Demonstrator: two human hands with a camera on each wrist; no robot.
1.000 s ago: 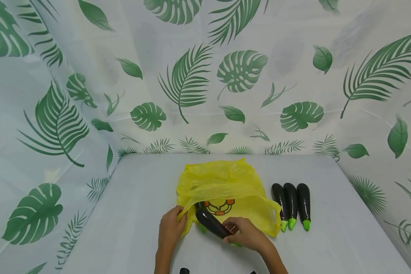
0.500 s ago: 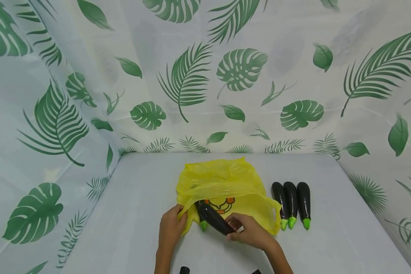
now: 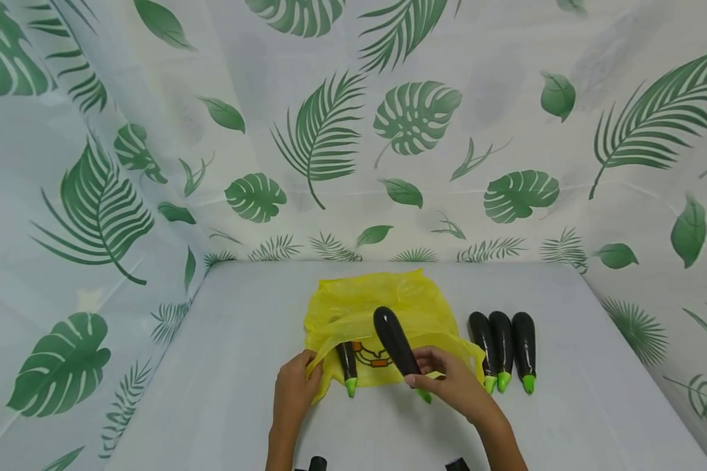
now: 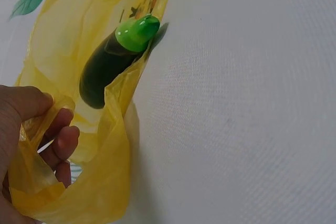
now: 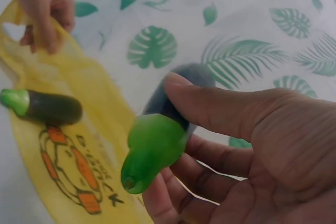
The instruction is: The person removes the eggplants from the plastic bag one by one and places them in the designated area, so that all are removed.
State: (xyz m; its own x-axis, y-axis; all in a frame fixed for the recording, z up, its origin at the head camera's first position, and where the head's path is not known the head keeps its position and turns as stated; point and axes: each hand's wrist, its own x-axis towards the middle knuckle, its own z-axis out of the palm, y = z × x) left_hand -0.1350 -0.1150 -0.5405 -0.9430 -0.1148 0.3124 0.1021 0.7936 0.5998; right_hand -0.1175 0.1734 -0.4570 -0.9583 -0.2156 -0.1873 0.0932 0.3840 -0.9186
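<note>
My right hand [image 3: 453, 383] pinches a dark eggplant [image 3: 393, 337] near its green stem end, holding it raised in front of the yellow plastic bag [image 3: 383, 294]. In the right wrist view the thumb lies across the dark skin, just above the green cap. At the bag's left edge my left hand [image 3: 294, 386] grips the yellow plastic between thumb and fingers and lifts the mouth. A second eggplant [image 4: 107, 64] lies at the bag's mouth, green end outward; its far end is under the upper layer in the head view.
Three eggplants [image 3: 524, 347] lie side by side to the right of the bag, green ends toward me. A white table [image 3: 230, 340] bears everything, with leaf-printed cloth [image 3: 412, 216] standing behind and at the sides. Dark objects [image 3: 318, 463] show at the lower frame edge.
My right hand has moved right and lifted its eggplant away from the bag's mouth, tipping it more upright. The second eggplant in the mouth is now uncovered. My left hand stays put.
</note>
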